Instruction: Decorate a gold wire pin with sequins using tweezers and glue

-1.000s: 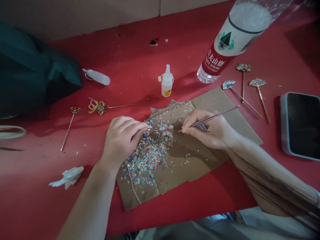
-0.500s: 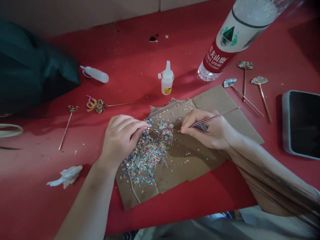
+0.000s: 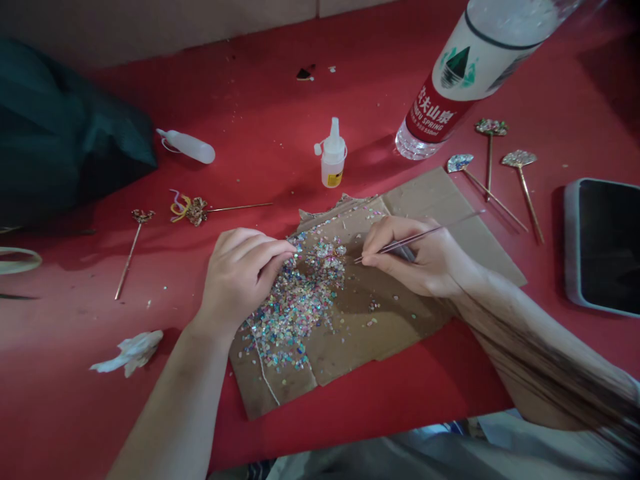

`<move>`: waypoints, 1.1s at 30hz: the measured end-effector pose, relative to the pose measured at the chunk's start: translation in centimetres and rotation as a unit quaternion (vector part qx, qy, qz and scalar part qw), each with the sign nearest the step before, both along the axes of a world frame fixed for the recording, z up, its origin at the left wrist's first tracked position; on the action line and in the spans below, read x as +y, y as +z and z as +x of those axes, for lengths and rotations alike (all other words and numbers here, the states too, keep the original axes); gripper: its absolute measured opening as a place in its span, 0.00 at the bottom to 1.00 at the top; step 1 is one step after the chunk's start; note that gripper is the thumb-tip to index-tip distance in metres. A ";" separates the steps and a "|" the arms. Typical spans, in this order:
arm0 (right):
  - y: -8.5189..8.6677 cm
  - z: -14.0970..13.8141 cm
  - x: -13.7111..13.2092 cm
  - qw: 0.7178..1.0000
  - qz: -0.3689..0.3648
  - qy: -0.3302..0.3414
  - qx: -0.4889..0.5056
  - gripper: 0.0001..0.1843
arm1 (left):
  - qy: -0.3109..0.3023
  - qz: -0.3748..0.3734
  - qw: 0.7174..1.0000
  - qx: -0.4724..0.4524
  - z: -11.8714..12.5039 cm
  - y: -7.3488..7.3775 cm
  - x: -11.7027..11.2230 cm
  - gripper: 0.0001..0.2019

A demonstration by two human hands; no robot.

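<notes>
The right hand is closed on a long, thin pair of metal tweezers, and their tips point at a heap of shiny, many-coloured flakes. The left hand is curled just beside those tips, with its fingers at the edge of the heap. It may be pinching something thin, but that is hard to tell. The heap lies on a torn brown cardboard sheet. Farther off on the red worktop are a small white glue bottle, three thin gold sticks with sparkly tops, a big clear water bottle and a black phone.
</notes>
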State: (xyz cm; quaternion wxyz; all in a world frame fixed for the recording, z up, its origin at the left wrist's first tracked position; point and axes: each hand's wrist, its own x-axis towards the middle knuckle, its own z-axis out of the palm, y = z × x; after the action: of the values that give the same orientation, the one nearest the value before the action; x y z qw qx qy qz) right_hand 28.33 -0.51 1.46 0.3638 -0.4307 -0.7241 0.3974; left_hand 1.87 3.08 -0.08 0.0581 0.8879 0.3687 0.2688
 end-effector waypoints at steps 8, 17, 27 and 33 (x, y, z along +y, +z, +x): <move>-0.2 0.3 0.2 0.998 -0.026 -0.054 -0.024 0.05 | 0.005 0.003 1.000 -0.002 -0.1 0.0 0.0 0.03; -0.8 0.5 0.8 0.991 -0.007 -0.054 -0.125 0.04 | 0.027 0.009 1.000 0.004 -0.1 0.0 0.0 0.03; -0.4 0.0 0.8 0.988 -0.023 -0.067 -0.137 0.05 | 0.024 0.012 1.000 0.008 -0.1 -0.1 0.1 0.03; -0.3 -0.2 0.9 0.987 -0.042 -0.072 -0.135 0.06 | 0.025 0.007 1.000 0.003 -0.1 -0.1 0.0 0.03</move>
State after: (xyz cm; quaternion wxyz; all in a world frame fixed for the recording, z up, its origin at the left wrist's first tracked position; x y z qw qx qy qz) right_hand 28.18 0.44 1.16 0.2715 -0.5463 -0.7163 0.3387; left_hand 1.81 3.11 -0.17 0.0439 0.8797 0.3890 0.2699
